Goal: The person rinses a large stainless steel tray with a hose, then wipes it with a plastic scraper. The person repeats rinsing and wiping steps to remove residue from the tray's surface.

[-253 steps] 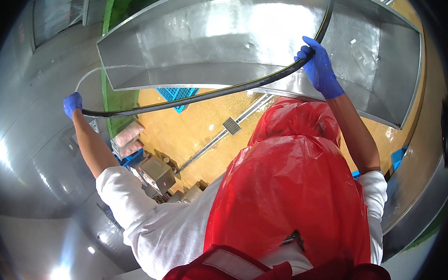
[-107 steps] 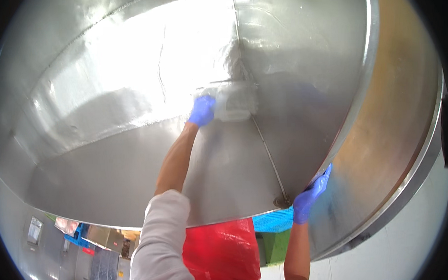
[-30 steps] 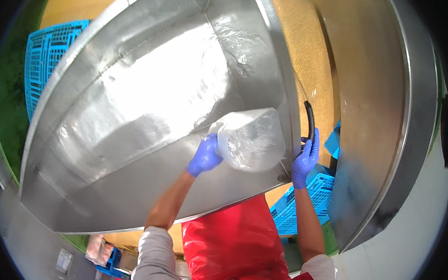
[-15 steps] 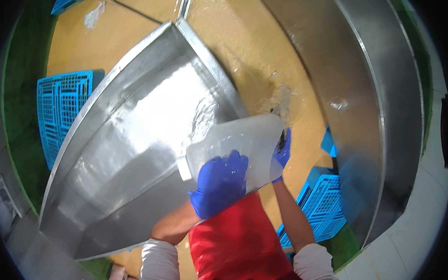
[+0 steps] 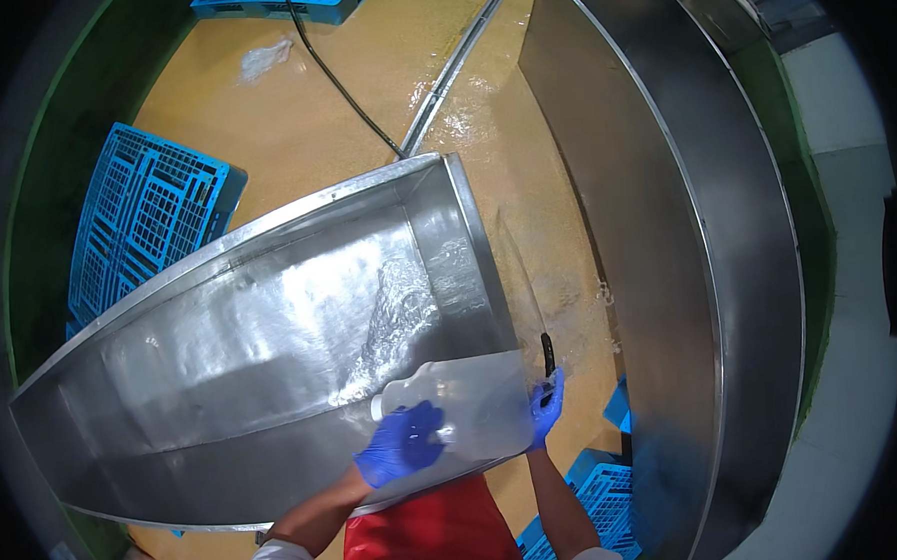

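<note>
A translucent plastic jug (image 5: 484,404) lies on its side over the near right corner of a long stainless steel tub (image 5: 483,258), its white neck pointing left into the tub. My left hand (image 5: 401,444), in a blue glove, is closed on the jug near the neck; part of its grip is hidden. Beside the jug's base, my blue-gloved right hand (image 5: 546,408) is wrapped round a black hose (image 5: 547,351). From the hose end a thin jet of water runs away over the floor. Rippling water shows inside the tub.
Blue plastic pallets (image 5: 150,213) stand beyond the tub, with another pallet (image 5: 593,504) near my right arm. A tall steel wall (image 5: 647,241) curves along the right. Across the wet tan floor (image 5: 359,54) run a black hose or cable and a metal drain channel (image 5: 459,64).
The view has shifted, so the tub, jug and hands sit lower. The hose end and its water jet now show clearly above my right hand. Both hands stay at the jug.
</note>
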### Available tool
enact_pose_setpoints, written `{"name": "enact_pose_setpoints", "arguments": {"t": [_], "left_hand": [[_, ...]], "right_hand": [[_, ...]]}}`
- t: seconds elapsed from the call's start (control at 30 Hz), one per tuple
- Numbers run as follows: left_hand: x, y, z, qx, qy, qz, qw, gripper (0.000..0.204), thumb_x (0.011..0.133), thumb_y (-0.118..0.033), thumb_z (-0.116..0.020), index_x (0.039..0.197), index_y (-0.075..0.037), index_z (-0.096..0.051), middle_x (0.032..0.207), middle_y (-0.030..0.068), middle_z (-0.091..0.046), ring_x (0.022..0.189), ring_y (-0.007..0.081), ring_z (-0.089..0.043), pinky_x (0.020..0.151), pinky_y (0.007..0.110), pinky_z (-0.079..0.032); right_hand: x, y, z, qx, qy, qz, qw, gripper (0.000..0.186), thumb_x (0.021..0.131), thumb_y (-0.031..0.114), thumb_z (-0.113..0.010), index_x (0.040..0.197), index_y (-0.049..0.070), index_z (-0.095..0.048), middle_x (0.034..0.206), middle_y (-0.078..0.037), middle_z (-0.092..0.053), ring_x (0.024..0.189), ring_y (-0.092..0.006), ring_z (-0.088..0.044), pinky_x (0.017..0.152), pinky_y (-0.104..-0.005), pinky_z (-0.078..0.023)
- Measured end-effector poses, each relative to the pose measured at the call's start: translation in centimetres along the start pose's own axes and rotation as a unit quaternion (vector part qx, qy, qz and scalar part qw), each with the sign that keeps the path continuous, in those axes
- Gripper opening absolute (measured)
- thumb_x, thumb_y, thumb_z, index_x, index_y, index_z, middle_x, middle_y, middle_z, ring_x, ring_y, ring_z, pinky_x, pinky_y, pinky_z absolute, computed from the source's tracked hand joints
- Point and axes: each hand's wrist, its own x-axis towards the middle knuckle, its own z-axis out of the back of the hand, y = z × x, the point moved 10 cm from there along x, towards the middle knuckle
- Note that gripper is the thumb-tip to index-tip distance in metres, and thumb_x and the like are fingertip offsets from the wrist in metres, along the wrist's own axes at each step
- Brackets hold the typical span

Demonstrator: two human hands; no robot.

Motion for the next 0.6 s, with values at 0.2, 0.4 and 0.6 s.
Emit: {"name": "enact_pose_setpoints", "arguments": {"t": [0.2,0.4,0.6], "left_hand": [[-22.4,30.4,-4.5,-0.014,0.105,0.318,0.942,0.029,0.069,-0.016,-0.066,0.096,-0.005,-0.064,0.09,0.02,-0.065,0.087,0.0375,-0.063,0.075,0.043,-0.05],[-37.8,50.3,-6.1,0.306,0.099,0.474,0.819,0.015,0.077,-0.006,-0.054,0.086,-0.004,-0.066,0.085,0.0234,-0.063,0.083,0.0417,-0.062,0.074,0.049,-0.049],[-25.2,52.4,-23.3,0.199,0.106,0.412,0.883,0.014,0.074,-0.005,-0.054,0.085,-0.002,-0.062,0.087,0.0213,-0.063,0.085,0.0388,-0.061,0.076,0.048,-0.048]], "right_hand": [[-0.4,6.7,-2.0,-0.055,-0.033,-0.024,0.998,0.047,0.093,0.005,-0.053,0.138,0.005,-0.042,0.068,0.001,-0.046,0.048,-0.0043,-0.038,0.043,-0.0233,-0.033],[0.3,5.4,-2.0,-0.178,0.007,0.079,0.981,0.04,0.096,0.004,-0.048,0.135,-0.003,-0.044,0.136,-0.013,-0.047,0.123,-0.0197,-0.045,0.103,-0.0323,-0.036],[-0.1,4.2,-2.2,-0.18,0.018,0.035,0.983,0.042,0.096,0.009,-0.043,0.136,-0.004,-0.041,0.134,-0.013,-0.048,0.12,-0.0221,-0.048,0.103,-0.0346,-0.037]]}}
